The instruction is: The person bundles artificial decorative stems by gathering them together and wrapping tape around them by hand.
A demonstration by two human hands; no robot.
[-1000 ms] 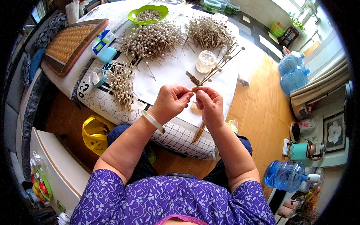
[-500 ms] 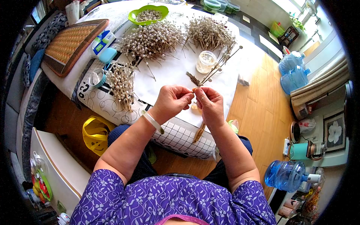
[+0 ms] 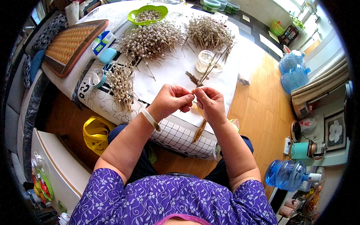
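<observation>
My left hand (image 3: 171, 99) is closed in a pinch, its fingertips meeting those of my right hand (image 3: 211, 104) above the white table cover. Whatever lies between the left fingertips is too small to make out. From the pinched right fingers, thin dried stems with round heads (image 3: 209, 70) rise up and to the right. A short dark brown twig bundle (image 3: 192, 78) shows just beyond the fingertips; I cannot tell whether it is held. Below the right hand, a brown strip (image 3: 200, 131) slants over the table edge. A clear round tub (image 3: 206, 61) stands behind the stems.
Dried round-headed stems lie in a large heap (image 3: 152, 40), a second heap (image 3: 210, 33) and a smaller bunch (image 3: 120, 84). A green bowl (image 3: 132, 17) holds loose heads. A tape roll (image 3: 98, 78) lies left. A yellow bag (image 3: 92, 139) is on the floor.
The stems above my right hand have swung slightly, showing the tub's lid area beside them. Both hands stay pinched together, with only a small shift of the fingers.
</observation>
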